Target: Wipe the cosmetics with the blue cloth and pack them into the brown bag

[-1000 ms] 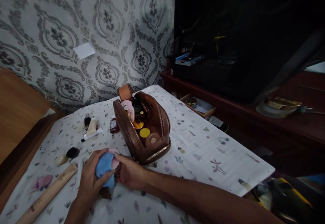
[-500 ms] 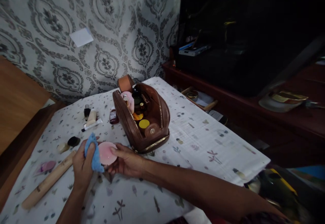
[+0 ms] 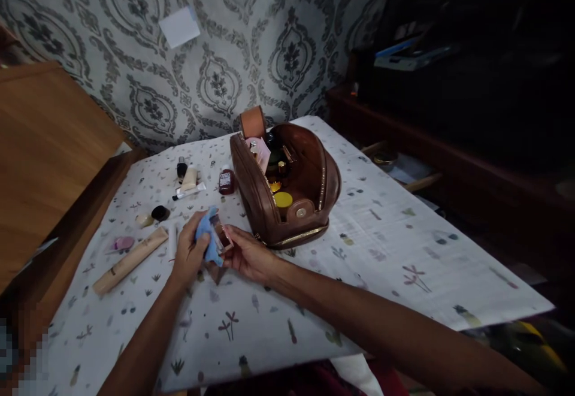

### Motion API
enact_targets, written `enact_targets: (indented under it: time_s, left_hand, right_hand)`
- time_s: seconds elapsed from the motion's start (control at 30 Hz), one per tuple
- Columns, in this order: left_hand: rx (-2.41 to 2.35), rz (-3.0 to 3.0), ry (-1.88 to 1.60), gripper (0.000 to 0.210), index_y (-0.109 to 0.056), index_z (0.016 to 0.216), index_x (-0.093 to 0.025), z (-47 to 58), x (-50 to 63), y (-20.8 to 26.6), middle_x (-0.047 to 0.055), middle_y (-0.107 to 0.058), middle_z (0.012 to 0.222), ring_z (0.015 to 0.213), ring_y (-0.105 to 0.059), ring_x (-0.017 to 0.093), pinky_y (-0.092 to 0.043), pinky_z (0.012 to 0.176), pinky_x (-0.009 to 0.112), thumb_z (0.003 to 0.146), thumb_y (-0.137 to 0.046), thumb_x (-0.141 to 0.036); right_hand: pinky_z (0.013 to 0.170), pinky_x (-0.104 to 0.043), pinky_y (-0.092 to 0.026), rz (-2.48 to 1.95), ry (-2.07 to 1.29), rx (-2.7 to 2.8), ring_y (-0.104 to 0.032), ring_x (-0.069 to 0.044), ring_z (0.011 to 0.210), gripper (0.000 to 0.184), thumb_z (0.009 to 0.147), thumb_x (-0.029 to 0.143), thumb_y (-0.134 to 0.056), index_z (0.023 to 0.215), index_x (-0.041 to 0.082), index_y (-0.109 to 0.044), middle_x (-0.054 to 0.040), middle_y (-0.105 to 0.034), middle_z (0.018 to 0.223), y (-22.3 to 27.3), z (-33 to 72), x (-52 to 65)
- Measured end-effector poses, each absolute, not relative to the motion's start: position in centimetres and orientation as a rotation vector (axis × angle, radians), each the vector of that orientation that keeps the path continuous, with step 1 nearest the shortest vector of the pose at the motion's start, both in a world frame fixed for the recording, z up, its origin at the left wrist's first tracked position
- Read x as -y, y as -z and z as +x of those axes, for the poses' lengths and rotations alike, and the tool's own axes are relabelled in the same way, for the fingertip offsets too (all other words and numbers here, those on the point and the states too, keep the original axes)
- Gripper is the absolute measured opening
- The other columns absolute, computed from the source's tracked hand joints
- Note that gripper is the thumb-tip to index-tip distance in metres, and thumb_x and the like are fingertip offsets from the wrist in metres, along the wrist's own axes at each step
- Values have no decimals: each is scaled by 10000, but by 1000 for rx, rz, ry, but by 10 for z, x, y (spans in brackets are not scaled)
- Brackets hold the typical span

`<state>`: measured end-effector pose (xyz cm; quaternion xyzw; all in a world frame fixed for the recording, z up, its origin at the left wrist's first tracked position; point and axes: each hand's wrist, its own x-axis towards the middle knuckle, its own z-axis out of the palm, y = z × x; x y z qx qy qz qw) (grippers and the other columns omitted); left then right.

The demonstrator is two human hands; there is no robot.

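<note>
My left hand (image 3: 189, 249) is closed on a blue cloth (image 3: 206, 231) and presses it against a small cosmetic jar (image 3: 223, 235). Fingers of my right hand (image 3: 251, 255) grip the jar's right side, thumb on top. It is tilted, its clear side and pinkish rim showing. Just behind my hands stands a brown cosmetic bag (image 3: 256, 198), unzipped. Inside it are a yellow round lid (image 3: 283, 199), a pink item (image 3: 259, 153) and dark bottles. A beige tube (image 3: 130, 262) and a white tube (image 3: 172, 241) lie left of my left hand.
On the patterned tablecloth (image 3: 377, 300) stand a dark red bottle (image 3: 226, 180), small tubes (image 3: 190, 178), a black cap (image 3: 160, 212) and a purple item (image 3: 123, 242). A wooden panel (image 3: 54, 162) borders the left. An open drawer (image 3: 417, 181) is at right.
The jar has turned from showing its round pink face to showing its clear side. Both hands still hold jar and cloth. The view has shifted, so everything sits further right.
</note>
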<state>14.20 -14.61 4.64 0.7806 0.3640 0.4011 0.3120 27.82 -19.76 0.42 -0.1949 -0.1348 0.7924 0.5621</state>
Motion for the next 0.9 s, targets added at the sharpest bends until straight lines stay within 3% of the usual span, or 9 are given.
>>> enact_targets:
  time_s: [0.13,0.3,0.4,0.5,0.6,0.77,0.9]
  left_hand:
    - [-886,2196,-918,709,-555,1297,-168,139,146,-49,97,-644,1201,1076,-609,282,-479,924,376,779,-595,-651]
    - [-959,2264,-831,596,-546,1274,-160,139,150,-52,100,-646,1179,1038,-624,269,-490,904,381,832,-558,-559]
    - [-998,2337,-830,575,-523,1293,-168,139,152,-51,112,-627,1224,1061,-622,275,-492,908,392,852,-535,-536]
    - [-957,2448,-850,623,-459,1350,-174,137,152,-47,134,-586,1302,1159,-587,303,-473,961,424,852,-542,-541]
    - [-871,2590,-828,715,-393,1404,-186,136,149,-43,151,-555,1338,1191,-572,323,-477,964,442,822,-603,-544]
    - [-910,2728,-789,685,-390,1409,-216,137,149,-40,148,-559,1327,1184,-579,319,-484,954,447,822,-651,-452]
    - [-913,2775,-832,646,-432,1366,-216,134,149,-43,137,-604,1247,1096,-629,305,-524,887,418,808,-660,-448]
  right_hand:
    - [528,-216,-462,-459,-1843,290,-566,-83,508,391,738,477,-801,881,178,-594,65,-611,608,-4,278,197]
    - [547,-240,-451,-490,-1808,391,-546,-94,557,584,627,687,-768,823,163,-599,45,-598,644,-8,277,199]
    - [558,-242,-447,-450,-1788,462,-548,-97,590,619,571,645,-825,916,181,-607,55,-601,714,-13,280,202]
    - [564,-226,-431,-425,-1786,410,-545,-90,605,633,559,547,-878,1018,220,-590,76,-596,748,-16,283,204]
    - [615,-223,-431,-384,-1771,383,-562,-98,669,585,574,518,-880,997,214,-613,64,-609,764,-19,285,204]
    - [747,-254,-446,-351,-1755,418,-598,-143,820,530,624,626,-804,884,197,-633,23,-634,801,-19,283,201]
    - [719,-252,-427,-410,-1715,457,-570,-138,794,561,629,670,-773,875,184,-635,13,-615,796,-15,280,201]
